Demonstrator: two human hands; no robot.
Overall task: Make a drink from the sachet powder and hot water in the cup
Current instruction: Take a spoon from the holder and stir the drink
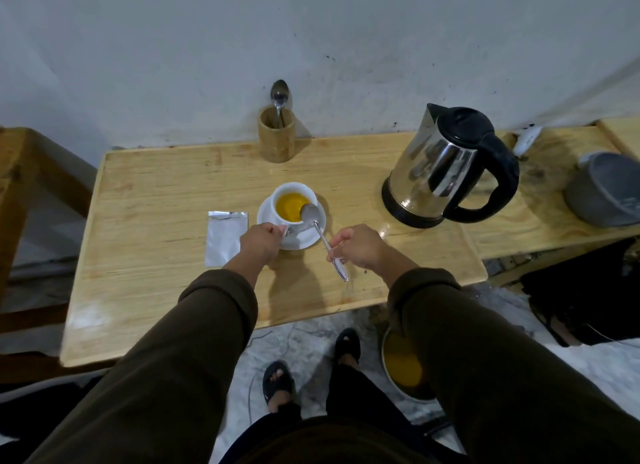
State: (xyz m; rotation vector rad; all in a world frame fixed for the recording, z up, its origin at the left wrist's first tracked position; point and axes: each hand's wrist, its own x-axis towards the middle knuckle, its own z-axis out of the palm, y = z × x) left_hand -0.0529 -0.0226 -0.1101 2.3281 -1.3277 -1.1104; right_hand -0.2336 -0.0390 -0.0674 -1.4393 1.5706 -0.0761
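Looking down through the head camera, I have my left hand [262, 239] pinched on the handle of the white cup [293, 204], which I judge is there to keep it from skating on its saucer [313, 236] while the liquid is worked. My right hand [353, 245] grips the handle of the spoon [323, 240], its bowl resting at the cup's right rim over the yellow drink [290, 205], tilted so it can stir or drain. Just left of the saucer, the silver sachet [225, 236] lies flat on the bench [156, 204], torn and probably emptied. Well to the right stands the kettle [450, 165], parked clear of my elbows. At the back by the wall, a wooden holder [276, 141] keeps a spare spoon [279, 94] upright.
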